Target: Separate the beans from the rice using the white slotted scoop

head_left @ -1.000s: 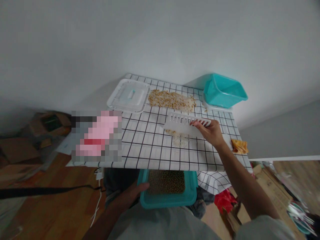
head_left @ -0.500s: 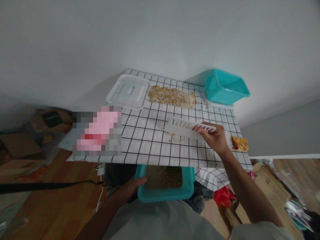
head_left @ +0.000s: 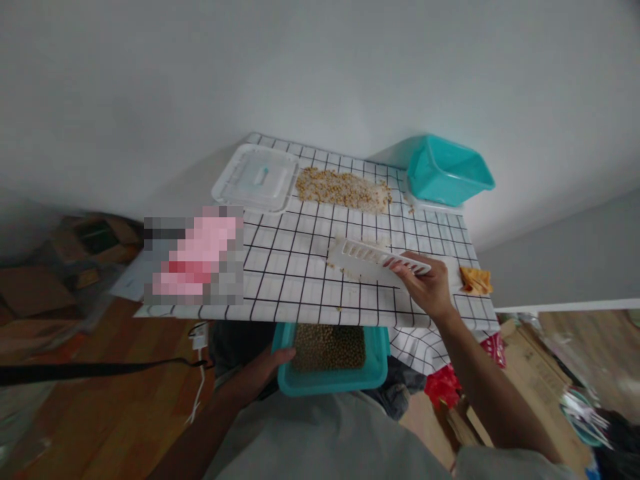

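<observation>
My right hand (head_left: 425, 283) is closed on one end of a white slotted plastic strip (head_left: 370, 253), tilted over the table. Under the strip lies a whitish patch with a few scattered grains (head_left: 350, 272). Below the table's front edge, my left hand (head_left: 270, 367) grips the left rim of a teal plastic tub (head_left: 330, 383). Small brown round beans or grains (head_left: 333, 350) cover the tub's bottom. A wide band of yellow beans mixed with whitish grains (head_left: 345, 189) lies farther back on the checked tablecloth (head_left: 280, 267).
A clear lid (head_left: 260, 177) sits at the back left. An upright teal bin (head_left: 445, 177) stands at the back right against the wall. A crumpled orange cloth (head_left: 476, 281) is at the right edge. Something pink, pixelated (head_left: 203, 250), lies left. Cardboard boxes (head_left: 37, 293) are on the floor.
The near edge of the strip has swung back, baring more of the whitish patch. A few grains now lie nearer the table's front edge. My left hand still holds the tub.
</observation>
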The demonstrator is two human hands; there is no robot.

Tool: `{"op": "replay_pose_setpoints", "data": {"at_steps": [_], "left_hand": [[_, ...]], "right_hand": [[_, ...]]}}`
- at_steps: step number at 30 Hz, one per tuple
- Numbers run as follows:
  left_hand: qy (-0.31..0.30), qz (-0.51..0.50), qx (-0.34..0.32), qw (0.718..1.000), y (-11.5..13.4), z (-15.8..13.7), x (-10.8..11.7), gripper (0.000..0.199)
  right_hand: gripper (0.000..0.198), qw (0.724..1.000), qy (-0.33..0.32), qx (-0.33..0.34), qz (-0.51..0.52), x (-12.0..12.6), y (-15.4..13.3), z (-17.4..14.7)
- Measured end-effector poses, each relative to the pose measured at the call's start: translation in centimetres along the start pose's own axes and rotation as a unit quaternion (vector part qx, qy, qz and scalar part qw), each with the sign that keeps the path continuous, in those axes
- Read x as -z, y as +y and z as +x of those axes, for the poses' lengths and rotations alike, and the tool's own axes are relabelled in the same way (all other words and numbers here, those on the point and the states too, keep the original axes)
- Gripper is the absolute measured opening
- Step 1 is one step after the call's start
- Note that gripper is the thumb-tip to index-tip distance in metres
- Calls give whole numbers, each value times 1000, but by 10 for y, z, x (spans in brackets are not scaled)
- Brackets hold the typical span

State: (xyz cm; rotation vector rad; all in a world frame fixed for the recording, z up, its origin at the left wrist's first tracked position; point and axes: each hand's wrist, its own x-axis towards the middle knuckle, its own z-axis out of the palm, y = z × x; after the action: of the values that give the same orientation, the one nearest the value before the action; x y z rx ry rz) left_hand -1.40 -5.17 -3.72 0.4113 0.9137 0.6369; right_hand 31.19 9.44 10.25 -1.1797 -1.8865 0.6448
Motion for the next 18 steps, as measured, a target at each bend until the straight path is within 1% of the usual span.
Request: {"op": "replay_pose_setpoints", "data": {"at_steps": [3,7,11,14,18], "left_hand": [[2,8,-11,1000,0,1,-1,50],[-13,-1,-10,1000,-1,2,-2,51],[-21,-13,-7,1000,0,1,-4,54],[-19,1,-11,1000,2,0,-5,57],[-17,9,-17,1000,4,0,-8,56]], "right_hand": [[10,1000,-9,10,9,0,-4,-2],[9,1000,16,18,-3,-3,-6,-2],[8,999,-7,23,27,-10,-7,-5],[5,998,-21,33,50,-14,-6,-10],[6,997,-16,48,61,-16,-5,-18]]}}
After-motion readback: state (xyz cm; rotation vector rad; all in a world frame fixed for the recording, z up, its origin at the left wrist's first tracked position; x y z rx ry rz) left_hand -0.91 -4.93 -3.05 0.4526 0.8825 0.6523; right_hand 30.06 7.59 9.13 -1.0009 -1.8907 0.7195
